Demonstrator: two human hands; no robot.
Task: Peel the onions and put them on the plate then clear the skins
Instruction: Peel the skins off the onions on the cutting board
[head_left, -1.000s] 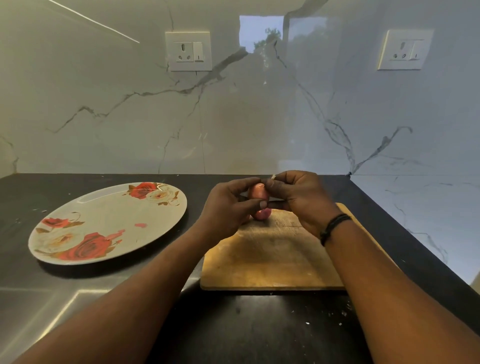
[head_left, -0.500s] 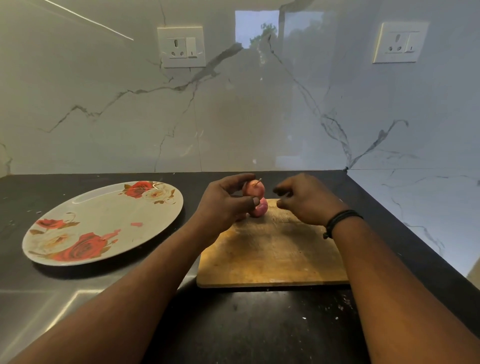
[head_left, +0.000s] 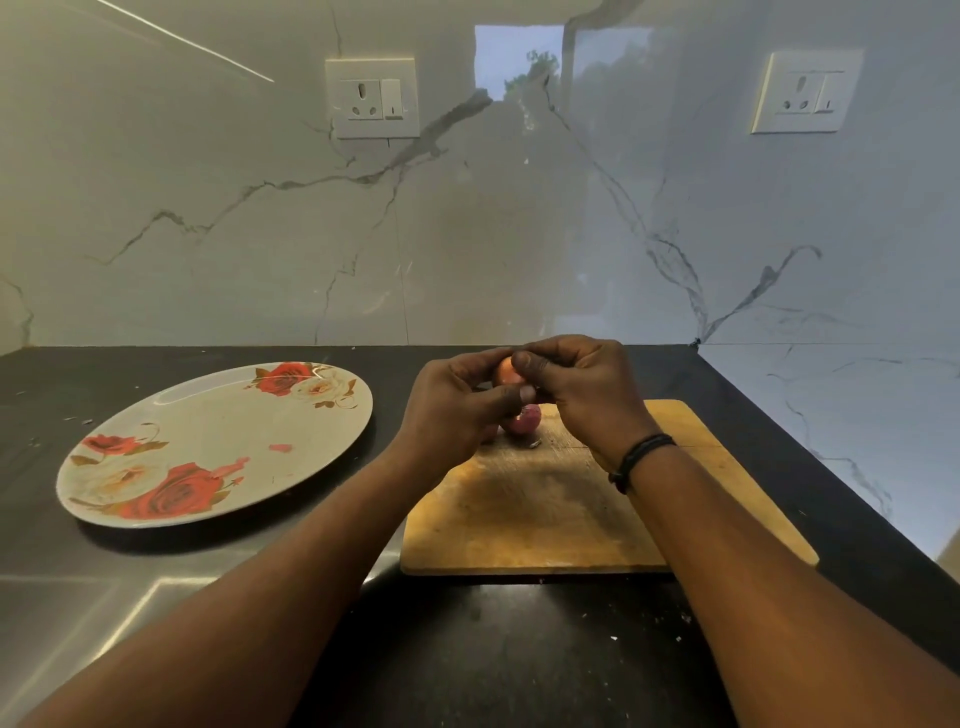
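Both hands grasping one small onion above the far end of a cutting board.

Left hand (head_left: 457, 400) cups the onion (head_left: 506, 371); right hand (head_left: 582, 387) pinches its top. Onion mostly hidden, axis not readable. Second onion (head_left: 525, 420), purplish, lies on the wooden cutting board (head_left: 545, 514) just below, with a skin scrap (head_left: 535, 443) beside it. Rose-patterned plate (head_left: 218, 441) to the left on the black counter (head_left: 493, 649), holding no onions.

Dim, warm-left and cool-right light, window reflection glaring on the glossy marble wall (head_left: 519, 208), soft shadow under the plate (head_left: 156, 519), wide-angle bending at edges, near forearms slightly soft
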